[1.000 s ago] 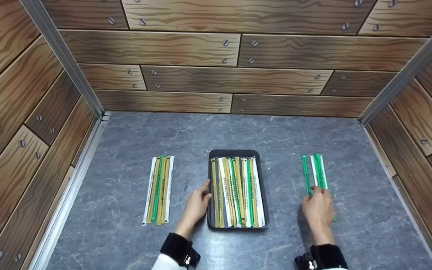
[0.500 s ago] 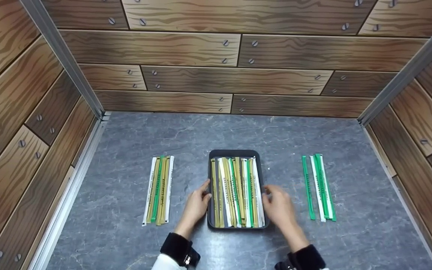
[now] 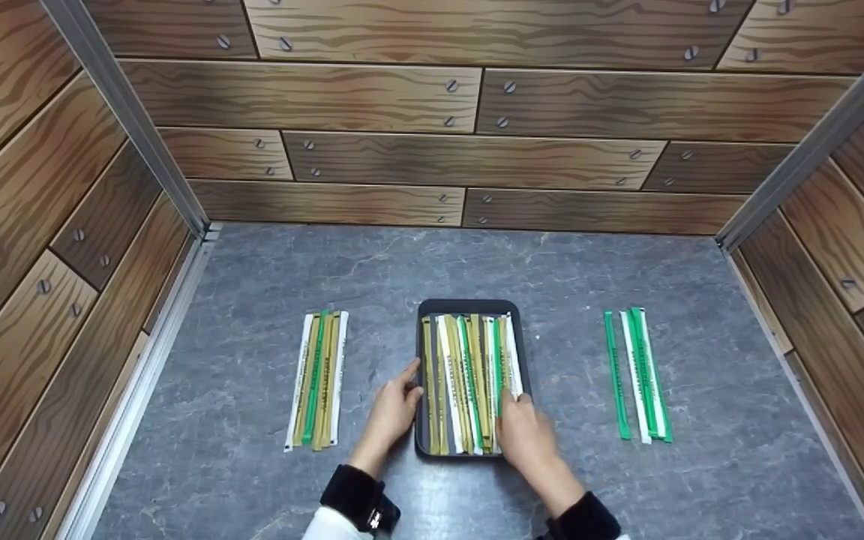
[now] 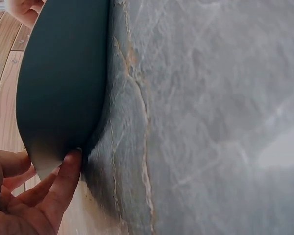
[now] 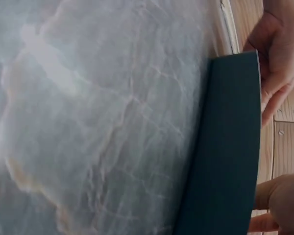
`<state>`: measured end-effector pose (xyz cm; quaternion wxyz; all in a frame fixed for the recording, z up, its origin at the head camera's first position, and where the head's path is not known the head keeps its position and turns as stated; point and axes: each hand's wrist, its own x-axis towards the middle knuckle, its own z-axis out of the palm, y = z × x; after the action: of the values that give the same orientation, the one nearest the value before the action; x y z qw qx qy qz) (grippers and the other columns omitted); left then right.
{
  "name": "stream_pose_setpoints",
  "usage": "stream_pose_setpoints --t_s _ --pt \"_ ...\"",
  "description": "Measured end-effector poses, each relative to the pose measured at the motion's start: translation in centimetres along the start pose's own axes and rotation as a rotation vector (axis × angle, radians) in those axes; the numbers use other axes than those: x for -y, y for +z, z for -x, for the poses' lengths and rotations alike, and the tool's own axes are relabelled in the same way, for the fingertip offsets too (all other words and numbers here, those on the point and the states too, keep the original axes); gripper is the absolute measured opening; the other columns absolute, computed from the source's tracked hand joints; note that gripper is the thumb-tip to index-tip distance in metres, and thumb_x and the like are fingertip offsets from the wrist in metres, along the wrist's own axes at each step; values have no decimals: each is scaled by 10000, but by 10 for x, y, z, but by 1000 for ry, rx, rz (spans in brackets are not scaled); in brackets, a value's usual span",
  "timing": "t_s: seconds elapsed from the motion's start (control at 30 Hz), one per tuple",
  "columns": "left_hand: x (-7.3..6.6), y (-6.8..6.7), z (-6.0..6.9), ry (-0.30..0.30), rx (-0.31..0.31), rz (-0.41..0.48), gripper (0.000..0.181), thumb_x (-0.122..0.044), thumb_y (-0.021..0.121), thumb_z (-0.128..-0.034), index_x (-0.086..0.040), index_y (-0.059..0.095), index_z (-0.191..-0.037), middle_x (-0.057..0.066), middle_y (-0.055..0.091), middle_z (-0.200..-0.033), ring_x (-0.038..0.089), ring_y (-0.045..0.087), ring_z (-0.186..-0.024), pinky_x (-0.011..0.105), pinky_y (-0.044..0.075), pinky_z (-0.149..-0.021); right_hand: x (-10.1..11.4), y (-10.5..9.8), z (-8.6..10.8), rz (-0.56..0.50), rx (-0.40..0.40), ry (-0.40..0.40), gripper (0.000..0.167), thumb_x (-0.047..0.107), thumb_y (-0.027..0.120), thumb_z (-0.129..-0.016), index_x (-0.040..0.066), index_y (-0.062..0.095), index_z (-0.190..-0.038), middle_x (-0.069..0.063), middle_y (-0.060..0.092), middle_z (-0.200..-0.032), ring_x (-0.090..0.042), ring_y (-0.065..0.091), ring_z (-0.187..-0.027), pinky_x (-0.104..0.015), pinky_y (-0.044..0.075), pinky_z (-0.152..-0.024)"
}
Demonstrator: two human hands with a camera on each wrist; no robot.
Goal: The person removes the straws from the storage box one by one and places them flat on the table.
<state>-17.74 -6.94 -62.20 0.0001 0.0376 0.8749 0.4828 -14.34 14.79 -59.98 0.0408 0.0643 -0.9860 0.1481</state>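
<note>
A dark rectangular tray (image 3: 469,307) holds a row of long slim wrapped sticks (image 3: 466,375) in gold, white and green, with printing along them. At the tray's left side, my left hand (image 3: 389,409) grips the edge; the left wrist view has its thumb by the rim and its fingers (image 4: 68,169) against the wall. My right hand (image 3: 529,435) reaches over the tray's near right corner, its fingers down among the rightmost sticks. Those fingertips are hidden, also behind the tray wall (image 5: 225,147) in the right wrist view.
To the left of the tray lies a bundle of gold, white and green sticks (image 3: 317,379). Green and white sticks (image 3: 638,375) lie to the right. The grey marbled surface (image 3: 469,262) is bordered by wood-patterned walls (image 3: 372,157) on three sides.
My right hand has come left from the right-hand sticks, past the tray's right edge, and now reaches over the sticks inside it. My left hand and the tray stay put.
</note>
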Motion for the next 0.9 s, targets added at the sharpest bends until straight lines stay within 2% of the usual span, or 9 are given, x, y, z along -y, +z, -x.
stream_pose_setpoints --t_s 0.13,0.27,0.5,0.9 --pt "0 0 0 1 1 -4 524 -33 636 -917 -54 507 -1425 174 709 -1013 280 667 -882 473 519 -882 1 3 0 24 -4 -20 241 -3 684 -809 -49 631 -1040 -199 559 -767 -332 554 -517 -421 465 -394" --pt "0 -1 0 -4 5 -2 526 -34 638 -917 -58 507 -1426 168 706 -1011 281 665 -882 479 516 -890 0 5 -2 9 -9 -42 219 -38 655 -816 -38 651 -1035 -194 570 -781 -336 554 -517 -417 461 -391" --pt "0 -1 0 12 -4 -4 522 -27 639 -914 -48 512 -1420 159 711 -984 274 668 -867 473 521 -878 -3 7 -3 -24 -6 -60 325 -46 689 -765 -29 675 -1090 -236 619 -924 -362 590 -570 -433 504 -442" --pt "1 0 -1 3 2 -14 525 -33 640 -915 -52 509 -1423 165 715 -992 280 677 -864 468 534 -854 -4 7 -7 -56 56 -42 361 -31 679 -787 18 660 -1145 -200 659 -855 -332 598 -581 -423 493 -462"
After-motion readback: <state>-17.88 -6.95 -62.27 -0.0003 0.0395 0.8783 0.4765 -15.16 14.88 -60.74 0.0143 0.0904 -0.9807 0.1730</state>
